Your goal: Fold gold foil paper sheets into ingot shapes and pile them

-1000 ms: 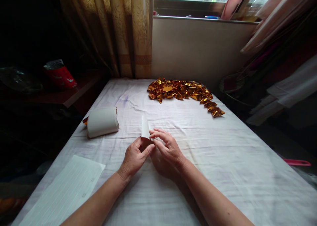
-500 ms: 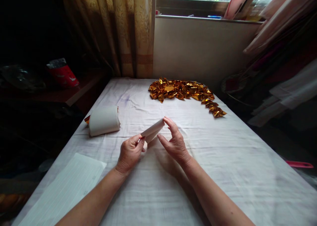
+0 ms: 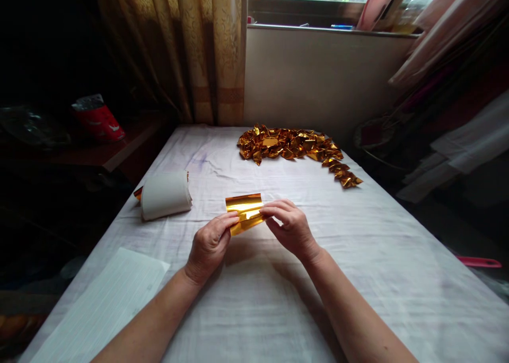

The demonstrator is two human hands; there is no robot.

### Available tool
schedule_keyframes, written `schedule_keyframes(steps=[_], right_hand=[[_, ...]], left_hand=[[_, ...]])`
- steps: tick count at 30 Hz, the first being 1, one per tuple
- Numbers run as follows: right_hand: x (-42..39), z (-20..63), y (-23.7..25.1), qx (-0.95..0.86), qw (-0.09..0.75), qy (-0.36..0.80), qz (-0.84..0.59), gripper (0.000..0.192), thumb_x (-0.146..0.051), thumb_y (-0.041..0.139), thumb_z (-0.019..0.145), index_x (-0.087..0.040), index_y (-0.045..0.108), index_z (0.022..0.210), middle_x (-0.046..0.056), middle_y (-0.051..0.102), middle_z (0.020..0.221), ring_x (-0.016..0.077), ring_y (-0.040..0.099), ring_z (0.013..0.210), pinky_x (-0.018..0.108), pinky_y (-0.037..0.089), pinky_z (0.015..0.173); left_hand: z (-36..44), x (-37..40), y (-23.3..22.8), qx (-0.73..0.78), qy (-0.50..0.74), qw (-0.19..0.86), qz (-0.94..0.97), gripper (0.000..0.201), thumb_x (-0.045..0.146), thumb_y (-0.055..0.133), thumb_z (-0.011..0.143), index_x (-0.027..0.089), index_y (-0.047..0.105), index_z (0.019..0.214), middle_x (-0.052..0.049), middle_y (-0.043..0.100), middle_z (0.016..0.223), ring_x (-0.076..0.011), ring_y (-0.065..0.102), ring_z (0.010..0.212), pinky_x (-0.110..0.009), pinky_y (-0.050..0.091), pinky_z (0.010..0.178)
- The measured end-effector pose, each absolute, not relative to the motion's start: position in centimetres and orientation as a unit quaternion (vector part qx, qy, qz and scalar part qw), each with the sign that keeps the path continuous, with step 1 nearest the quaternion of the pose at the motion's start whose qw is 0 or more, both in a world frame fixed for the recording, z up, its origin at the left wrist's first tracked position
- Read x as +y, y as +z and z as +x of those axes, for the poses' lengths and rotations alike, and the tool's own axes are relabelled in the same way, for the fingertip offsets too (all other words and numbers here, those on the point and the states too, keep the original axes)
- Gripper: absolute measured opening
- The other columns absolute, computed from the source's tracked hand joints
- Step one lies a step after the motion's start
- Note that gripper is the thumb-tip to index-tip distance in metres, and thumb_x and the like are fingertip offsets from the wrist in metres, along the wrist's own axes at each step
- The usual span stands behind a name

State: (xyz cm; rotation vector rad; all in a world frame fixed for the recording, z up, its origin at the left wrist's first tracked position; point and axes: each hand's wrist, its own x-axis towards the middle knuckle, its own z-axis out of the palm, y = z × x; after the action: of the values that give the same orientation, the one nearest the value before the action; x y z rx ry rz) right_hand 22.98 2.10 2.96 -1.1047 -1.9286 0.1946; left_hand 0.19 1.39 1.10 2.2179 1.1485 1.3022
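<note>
so the gold foil sheet (image 3: 244, 212) sits right between both hands just above the white tablecloth (image 3: 358, 257), long axis running left-right — left hand (image 3: 209, 243) pinches its near-left corner, right hand (image 3: 292, 227) pinches the right end. neither hand is nearer really — both are clamped on it.

I note a shiny gold foil sheet (image 3: 245, 212) over the white tablecloth (image 3: 358, 257); beyond the sheet, a gold folded pile (image 3: 294, 146); left of it, a white paper stack (image 3: 165, 195) and a beige patterned curtain (image 3: 191, 50).
</note>
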Motion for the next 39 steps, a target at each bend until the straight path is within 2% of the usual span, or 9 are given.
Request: schedule_keyframes(steps=[6, 11, 20, 27, 33, 39], right_hand=[[0.8, 23.5, 0.8, -0.823, 0.362, 0.053, -0.435, 0.021, -0.019, 0.055, 0.089, -0.027, 0.073, 0.097, 0.004, 0.074, 0.097, 0.0194, 0.063, 0.087, 0.036, 0.053, 0.08], [-0.4, 24.1, 0.1, -0.853, 0.3, 0.046, -0.425, 0.021, -0.018, 0.053, 0.091, -0.026, 0.073, 0.095, 0.004, 0.074, 0.095, 0.0187, 0.062, 0.084, 0.034, 0.051, 0.078], [-0.6, 24.2, -0.7, -0.803, 0.329, 0.1, -0.486, 0.014, -0.024, 0.059, 0.089, -0.025, 0.072, 0.086, 0.004, 0.072, 0.096, 0.0191, 0.063, 0.088, 0.036, 0.049, 0.082], [-0.8, 22.9, -0.8, -0.752, 0.33, 0.084, -0.565, 0.016, -0.026, 0.058, 0.087, -0.023, 0.066, 0.074, 0.005, 0.071, 0.092, 0.0214, 0.062, 0.089, 0.037, 0.044, 0.082], [-1.0, 22.2, -0.7, -0.74, 0.309, 0.058, -0.595, 0.016, -0.026, 0.057, 0.088, -0.022, 0.061, 0.073, 0.004, 0.069, 0.09, 0.0212, 0.059, 0.088, 0.036, 0.041, 0.08], [-1.2, 21.6, -0.4, -0.731, 0.272, 0.024, -0.625, 0.018, -0.027, 0.056, 0.089, -0.022, 0.057, 0.071, 0.005, 0.065, 0.088, 0.0222, 0.056, 0.087, 0.035, 0.039, 0.077]], left_hand=[[-0.3, 1.0, 0.3, 0.39, 0.371, 0.142, 0.831, 0.027, 0.012, 0.05, 0.089, 0.021, 0.069, 0.105, -0.005, 0.074, 0.107, -0.0173, 0.069, 0.101, -0.033, 0.056, 0.091], [-0.7, 0.2, 0.4, 0.396, 0.285, 0.069, 0.87, 0.02, 0.015, 0.058, 0.086, 0.024, 0.072, 0.098, -0.004, 0.075, 0.103, -0.0231, 0.065, 0.103, -0.044, 0.048, 0.096], [-0.2, 0.4, 1.0, 0.492, 0.254, 0.085, 0.828, 0.006, 0.025, 0.063, 0.085, 0.023, 0.068, 0.082, -0.002, 0.07, 0.093, -0.0207, 0.058, 0.09, -0.036, 0.042, 0.082], [0.3, 0.5, 0.8, 0.522, 0.255, 0.094, 0.809, 0.01, 0.03, 0.064, 0.084, 0.022, 0.065, 0.078, -0.002, 0.068, 0.095, -0.0222, 0.056, 0.093, -0.038, 0.039, 0.084], [0.6, 0.6, 0.7, 0.538, 0.255, 0.086, 0.798, 0.02, 0.032, 0.064, 0.084, 0.021, 0.058, 0.068, -0.002, 0.068, 0.09, -0.0223, 0.056, 0.09, -0.038, 0.038, 0.083], [1.0, 0.6, 0.9, 0.551, 0.248, 0.073, 0.794, 0.02, 0.03, 0.064, 0.083, 0.021, 0.056, 0.067, -0.002, 0.067, 0.087, -0.0222, 0.055, 0.09, -0.038, 0.038, 0.083]])
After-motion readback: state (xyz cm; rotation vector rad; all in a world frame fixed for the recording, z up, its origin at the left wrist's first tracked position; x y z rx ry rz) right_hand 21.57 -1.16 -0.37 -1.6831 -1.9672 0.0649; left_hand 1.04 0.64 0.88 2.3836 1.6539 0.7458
